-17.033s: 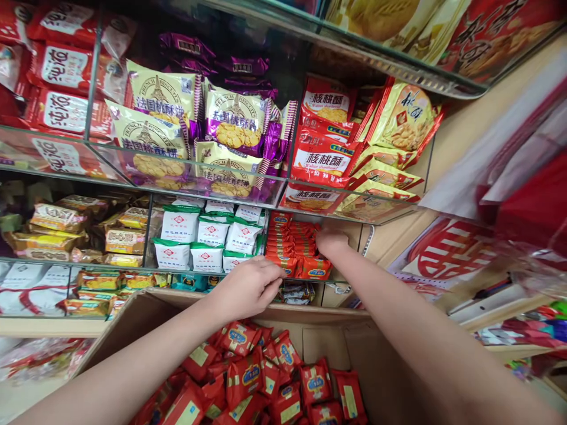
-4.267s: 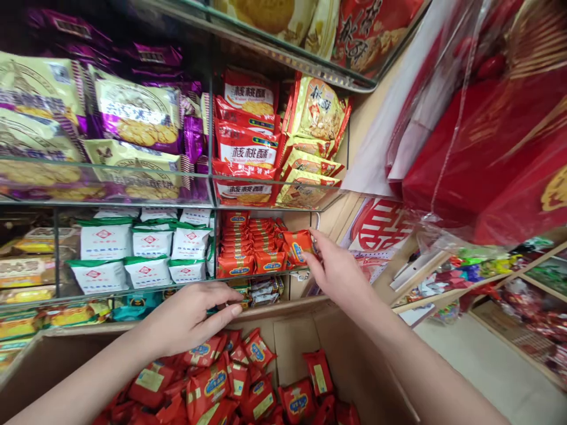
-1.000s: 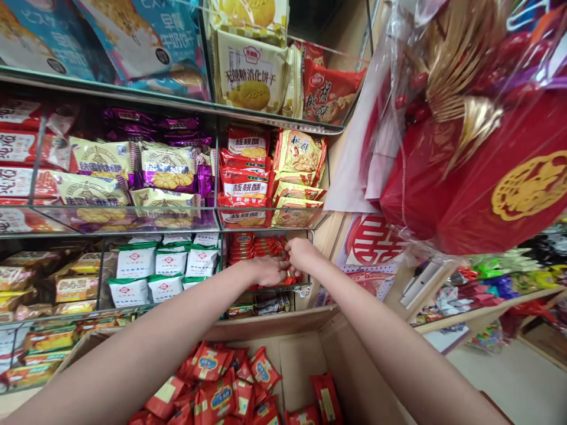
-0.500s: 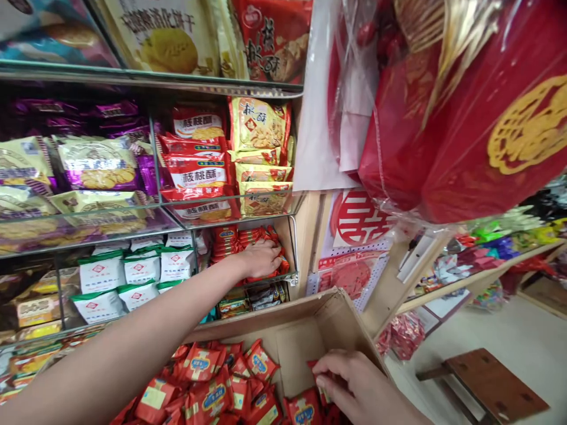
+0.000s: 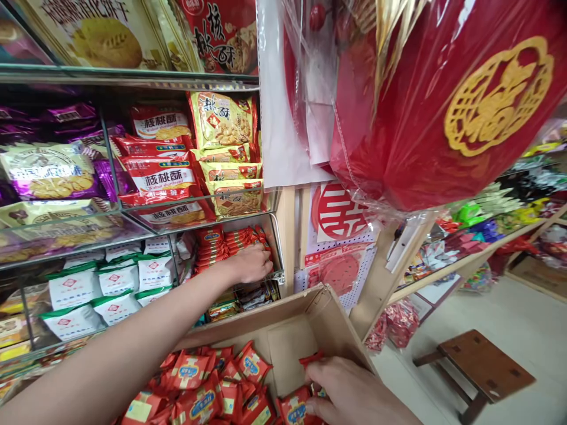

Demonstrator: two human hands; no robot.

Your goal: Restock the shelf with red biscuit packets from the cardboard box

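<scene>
My left hand (image 5: pixel 253 263) reaches across to a low shelf compartment, at the front of a row of small red snack packets (image 5: pixel 211 245). Its fingers curl downward, and whatever lies under them is hidden. Below, an open cardboard box (image 5: pixel 261 321) holds a heap of loose red packets (image 5: pixel 204 401) with blue-and-yellow labels. Inside the box's right side, my right hand (image 5: pixel 343 389) is closed round a red snack packet (image 5: pixel 311 358), whose end sticks out past the fingers. Another packet (image 5: pixel 296 407) lies just beside that hand.
White-and-green packets (image 5: pixel 116 277) fill the neighbouring compartment. Red walnut shortbread packs (image 5: pixel 157 174) and yellow packs (image 5: pixel 224 121) stand one shelf higher. A plastic-wrapped red hanging decoration (image 5: pixel 425 112) fills the upper right. A wooden stool (image 5: pixel 487 363) stands on the floor at right.
The view has swung rightward, so the shelves appear further left. My left hand has come down toward the compartment's front edge, its fingers more curled. My right hand has turned palm-down over the packets.
</scene>
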